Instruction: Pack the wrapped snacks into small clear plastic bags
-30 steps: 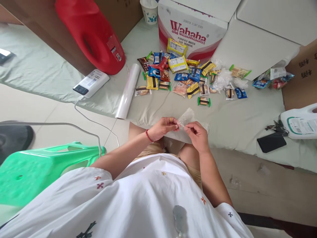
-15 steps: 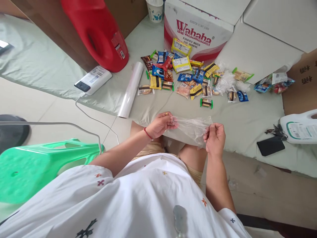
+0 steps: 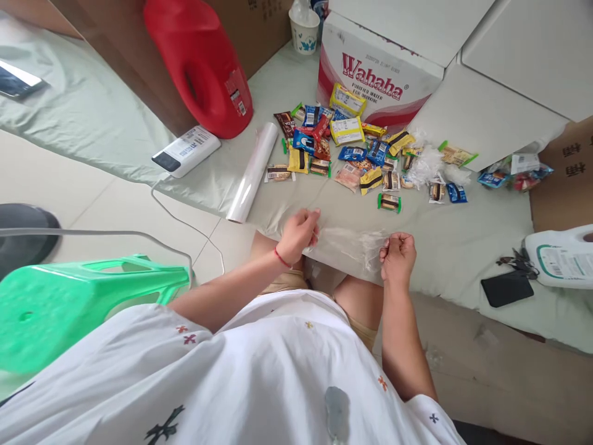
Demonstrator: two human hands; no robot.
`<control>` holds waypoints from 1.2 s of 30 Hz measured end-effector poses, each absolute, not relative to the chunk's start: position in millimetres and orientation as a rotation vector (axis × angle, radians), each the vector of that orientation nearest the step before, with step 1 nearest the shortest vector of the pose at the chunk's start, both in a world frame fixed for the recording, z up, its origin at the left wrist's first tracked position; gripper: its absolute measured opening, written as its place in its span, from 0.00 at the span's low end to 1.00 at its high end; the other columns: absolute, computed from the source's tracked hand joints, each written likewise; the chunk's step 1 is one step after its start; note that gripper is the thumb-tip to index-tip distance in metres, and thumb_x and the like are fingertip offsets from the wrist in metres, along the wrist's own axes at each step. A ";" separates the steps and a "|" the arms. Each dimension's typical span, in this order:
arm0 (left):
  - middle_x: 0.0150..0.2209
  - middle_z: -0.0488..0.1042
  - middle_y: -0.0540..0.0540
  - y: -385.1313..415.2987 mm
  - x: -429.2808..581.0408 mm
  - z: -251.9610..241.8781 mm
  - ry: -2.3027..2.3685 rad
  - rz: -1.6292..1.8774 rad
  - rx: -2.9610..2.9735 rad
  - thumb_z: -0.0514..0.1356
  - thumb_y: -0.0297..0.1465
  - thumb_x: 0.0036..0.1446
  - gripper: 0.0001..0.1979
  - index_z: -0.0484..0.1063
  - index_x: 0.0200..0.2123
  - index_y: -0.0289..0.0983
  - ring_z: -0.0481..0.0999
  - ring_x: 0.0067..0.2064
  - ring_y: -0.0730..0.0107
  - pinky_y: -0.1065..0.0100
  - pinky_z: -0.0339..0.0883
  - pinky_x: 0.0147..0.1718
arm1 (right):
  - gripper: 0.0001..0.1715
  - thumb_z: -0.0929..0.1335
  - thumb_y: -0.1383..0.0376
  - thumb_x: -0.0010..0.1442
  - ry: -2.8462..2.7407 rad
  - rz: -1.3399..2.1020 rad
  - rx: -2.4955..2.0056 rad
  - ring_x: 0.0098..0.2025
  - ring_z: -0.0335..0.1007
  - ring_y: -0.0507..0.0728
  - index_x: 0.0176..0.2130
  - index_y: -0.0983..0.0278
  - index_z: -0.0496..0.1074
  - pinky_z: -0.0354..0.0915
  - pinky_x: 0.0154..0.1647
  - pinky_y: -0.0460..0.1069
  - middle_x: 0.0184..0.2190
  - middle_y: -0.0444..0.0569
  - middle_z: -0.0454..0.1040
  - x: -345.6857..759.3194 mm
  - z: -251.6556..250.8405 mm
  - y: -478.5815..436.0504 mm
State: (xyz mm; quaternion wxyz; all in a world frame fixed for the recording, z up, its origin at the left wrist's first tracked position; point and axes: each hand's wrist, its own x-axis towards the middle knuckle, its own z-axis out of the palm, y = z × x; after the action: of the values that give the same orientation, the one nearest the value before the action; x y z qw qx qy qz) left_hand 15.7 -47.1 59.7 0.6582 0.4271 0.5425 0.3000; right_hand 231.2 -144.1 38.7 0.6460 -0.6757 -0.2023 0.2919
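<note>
A thin clear plastic bag [image 3: 347, 242] stretches between my two hands, above my lap and the near edge of the cloth. My left hand [image 3: 298, 237], with a red string at the wrist, is closed on one end of it, the back of the hand turned upward. At the other end my right hand [image 3: 399, 256] pinches the gathered plastic between thumb and fingers. Beyond both hands lies a pile of small wrapped snacks, among them a yellow packet [image 3: 347, 130] and a green-ended biscuit packet [image 3: 389, 203]. The bag's outline is faint against the cloth.
A roll of clear film [image 3: 252, 173] lies left of the snacks, near a white power bank [image 3: 188, 150] and a red jug [image 3: 204, 74]. Behind stands a Wahaba carton [image 3: 377, 74]. On the right are a black wallet [image 3: 506, 289] and a white bottle [image 3: 563, 256]; a green stool [image 3: 60, 309] stands left.
My left hand has turned over and closed more around its end of the plastic. The bag is drawn narrower between my hands. The whole view has shifted slightly.
</note>
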 end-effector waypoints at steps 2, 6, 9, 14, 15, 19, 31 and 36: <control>0.20 0.70 0.49 -72.1 10.5 59.7 1.143 0.408 0.856 0.53 0.58 0.63 0.29 0.62 0.25 0.38 0.65 0.16 0.77 0.73 0.47 0.16 | 0.21 0.73 0.50 0.57 -0.422 0.626 -1.514 0.15 0.57 0.45 0.37 0.58 0.61 0.50 0.12 0.43 0.23 0.33 0.66 223.8 38.0 -144.0; 0.32 0.79 0.40 -111.2 6.7 57.9 0.894 0.024 0.781 0.60 0.64 0.52 0.35 0.71 0.28 0.34 0.70 0.21 0.76 0.73 0.43 0.16 | 0.19 0.72 0.53 0.58 -0.345 0.563 -1.434 0.16 0.57 0.45 0.38 0.58 0.61 0.50 0.13 0.42 0.23 0.32 0.66 210.6 40.7 -146.4; 0.32 0.75 0.46 -121.6 12.5 55.1 0.729 -0.102 0.879 0.70 0.48 0.47 0.23 0.76 0.35 0.34 0.71 0.27 0.74 0.74 0.46 0.17 | 0.19 0.74 0.56 0.56 -0.272 0.534 -1.346 0.16 0.57 0.44 0.37 0.59 0.62 0.51 0.14 0.40 0.23 0.32 0.67 206.5 50.1 -151.3; 0.31 0.74 0.49 -123.7 29.0 38.1 0.649 -0.070 1.440 0.64 0.30 0.50 0.08 0.74 0.36 0.36 0.70 0.30 0.72 0.70 0.62 0.29 | 0.20 0.77 0.62 0.53 -0.078 0.652 -1.127 0.17 0.55 0.40 0.35 0.61 0.64 0.51 0.14 0.36 0.24 0.33 0.66 218.6 71.9 -166.3; 0.34 0.75 0.49 -125.2 32.7 34.0 0.664 0.010 1.563 0.63 0.29 0.51 0.09 0.73 0.38 0.37 0.70 0.30 0.72 0.70 0.64 0.31 | 0.19 0.77 0.64 0.53 -0.036 0.685 -1.078 0.18 0.55 0.40 0.34 0.61 0.64 0.51 0.14 0.35 0.24 0.33 0.66 222.3 75.4 -169.7; 0.47 0.75 0.44 -134.3 45.7 22.8 0.733 0.300 1.866 0.62 0.29 0.55 0.16 0.67 0.48 0.38 0.72 0.33 0.71 0.66 0.67 0.35 | 0.13 0.74 0.72 0.58 0.107 0.764 -0.917 0.17 0.55 0.38 0.33 0.64 0.66 0.52 0.14 0.32 0.24 0.33 0.64 232.9 84.7 -180.7; 0.52 0.72 0.39 -150.6 107.8 23.0 0.823 0.466 1.900 0.72 0.41 0.52 0.25 0.71 0.48 0.38 0.76 0.48 0.57 0.58 0.73 0.46 | 0.16 0.77 0.68 0.58 -0.007 0.656 -0.890 0.18 0.56 0.38 0.33 0.63 0.66 0.54 0.15 0.32 0.25 0.33 0.65 222.0 91.8 -188.5; 0.37 0.74 0.46 -132.9 131.8 19.7 0.634 0.547 1.699 0.64 0.30 0.59 0.03 0.74 0.32 0.37 0.74 0.41 0.67 0.63 0.69 0.47 | 0.19 0.79 0.66 0.54 -0.048 0.611 -0.964 0.18 0.54 0.39 0.34 0.62 0.66 0.52 0.15 0.33 0.25 0.34 0.66 232.9 95.8 -205.9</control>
State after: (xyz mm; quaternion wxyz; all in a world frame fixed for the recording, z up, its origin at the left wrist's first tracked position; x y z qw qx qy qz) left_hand 131.8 -132.9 19.7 0.5842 0.7280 0.2718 0.2344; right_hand 232.9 -205.9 95.8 0.8412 -0.4561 -0.0229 0.2894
